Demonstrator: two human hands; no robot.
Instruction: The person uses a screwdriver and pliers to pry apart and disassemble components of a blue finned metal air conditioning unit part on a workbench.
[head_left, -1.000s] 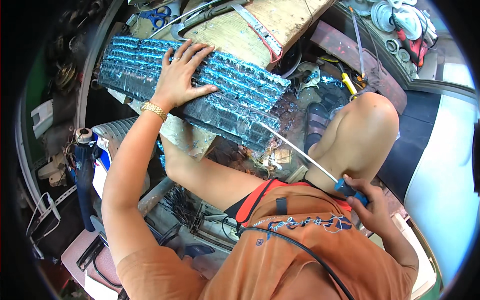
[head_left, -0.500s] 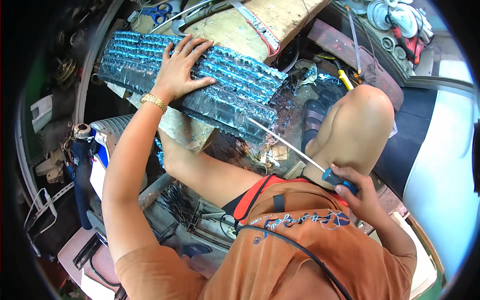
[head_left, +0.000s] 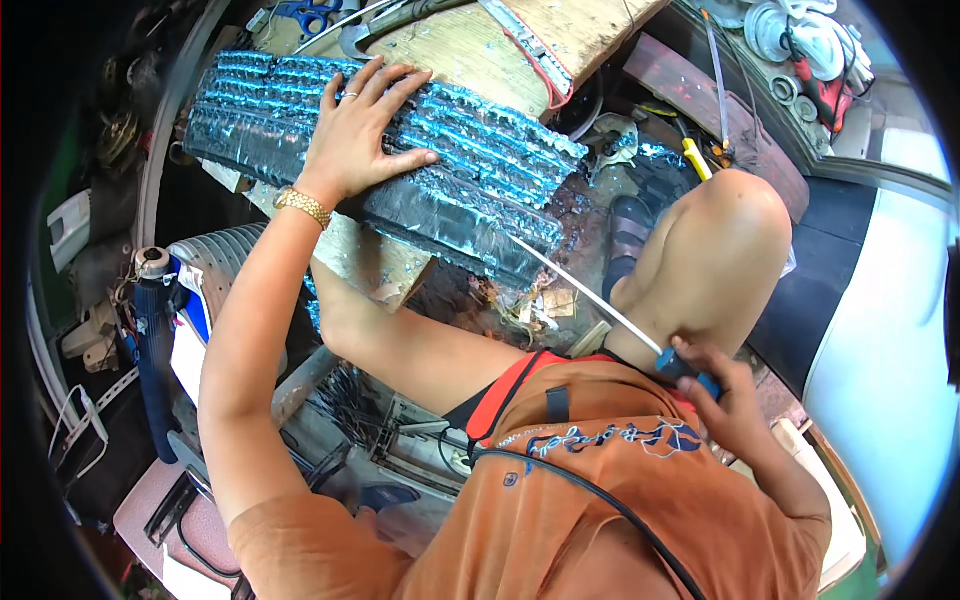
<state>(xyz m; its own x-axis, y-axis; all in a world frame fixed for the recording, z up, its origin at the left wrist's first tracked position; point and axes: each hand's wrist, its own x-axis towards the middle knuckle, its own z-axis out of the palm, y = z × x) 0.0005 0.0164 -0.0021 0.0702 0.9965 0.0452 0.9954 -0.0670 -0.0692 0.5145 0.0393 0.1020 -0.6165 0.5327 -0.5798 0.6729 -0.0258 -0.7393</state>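
A long dark block [head_left: 430,205] with rows of shiny, crinkled blue ridges lies tilted across a wooden board. My left hand [head_left: 365,125] rests flat on its upper side, fingers spread and thumb stretched to the right. In my right hand [head_left: 718,385], by my raised knee, is a screwdriver [head_left: 590,292], gripped by its blue handle. The long metal shaft points up and left, and its tip meets the smooth dark strip along the block's near side. Whether the tip has gone into the strip I cannot tell.
On the wooden board [head_left: 450,50] lie a box cutter [head_left: 530,50], blue-handled scissors [head_left: 308,14] and a hammer-like tool [head_left: 400,28]. A yellow-handled tool [head_left: 696,158] stands beyond my raised knee. Blue scraps litter the floor. A pink seat [head_left: 150,510] is at lower left.
My right hand and the screwdriver handle have shifted slightly down and right, and the tip sits a little farther right. My left hand keeps its place on the block.
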